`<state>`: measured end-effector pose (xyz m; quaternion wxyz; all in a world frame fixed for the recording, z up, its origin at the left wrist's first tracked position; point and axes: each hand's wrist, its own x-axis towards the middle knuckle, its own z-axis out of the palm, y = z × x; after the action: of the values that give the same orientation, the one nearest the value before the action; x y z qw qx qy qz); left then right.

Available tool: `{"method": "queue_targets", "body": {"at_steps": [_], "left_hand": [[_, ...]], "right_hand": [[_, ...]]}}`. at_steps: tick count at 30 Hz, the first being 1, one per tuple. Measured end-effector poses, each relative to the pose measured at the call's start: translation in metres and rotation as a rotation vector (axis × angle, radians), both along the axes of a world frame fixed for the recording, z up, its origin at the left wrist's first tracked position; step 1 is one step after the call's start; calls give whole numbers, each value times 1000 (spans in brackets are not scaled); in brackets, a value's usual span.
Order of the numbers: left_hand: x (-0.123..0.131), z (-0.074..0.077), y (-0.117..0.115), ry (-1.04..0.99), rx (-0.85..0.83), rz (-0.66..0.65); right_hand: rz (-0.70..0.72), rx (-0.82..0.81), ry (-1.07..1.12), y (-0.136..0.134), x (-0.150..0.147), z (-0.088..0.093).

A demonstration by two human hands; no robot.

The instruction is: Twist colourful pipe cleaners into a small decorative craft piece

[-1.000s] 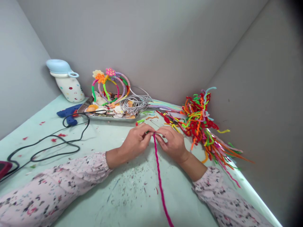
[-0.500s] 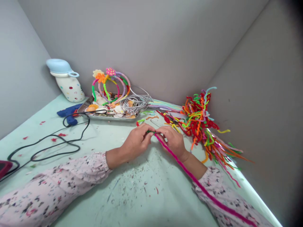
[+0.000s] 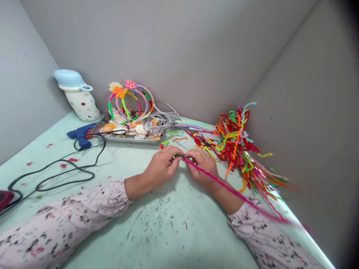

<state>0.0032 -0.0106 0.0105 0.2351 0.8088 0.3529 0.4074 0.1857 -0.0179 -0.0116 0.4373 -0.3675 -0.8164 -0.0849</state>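
My left hand (image 3: 162,164) pinches a short green piece, mostly covered by its fingers, above the middle of the table. Close against it, the fingertips of my right hand (image 3: 202,166) are closed at the near end of a magenta pipe cleaner (image 3: 221,183). That pipe cleaner runs over my right wrist and sleeve toward the lower right, where its far end is blurred by motion. Green and magenta meet between the fingertips; how they are joined is hidden.
Behind my hands stands a metal tray (image 3: 131,139) holding scraps, a grey wire coil (image 3: 161,123) and flower-topped pipe-cleaner hoops (image 3: 123,104). Many pipe cleaners (image 3: 235,145) are heaped right. A blue glue gun (image 3: 81,134), black cord (image 3: 70,179) and bottle (image 3: 80,101) are left.
The magenta pipe cleaner's free end has swung up and to the right, across my right sleeve. My hands stay nearly in place, the right one turned slightly.
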Motion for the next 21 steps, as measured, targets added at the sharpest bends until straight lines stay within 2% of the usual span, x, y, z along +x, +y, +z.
{"method": "queue_targets", "body": {"at_steps": [11, 21], "left_hand": [[1, 2, 2, 25, -10, -43], [1, 16, -1, -26, -385, -66]], "right_hand": [[-16, -64, 45, -1, -3, -2], [7, 44, 27, 1, 3, -3]]}}
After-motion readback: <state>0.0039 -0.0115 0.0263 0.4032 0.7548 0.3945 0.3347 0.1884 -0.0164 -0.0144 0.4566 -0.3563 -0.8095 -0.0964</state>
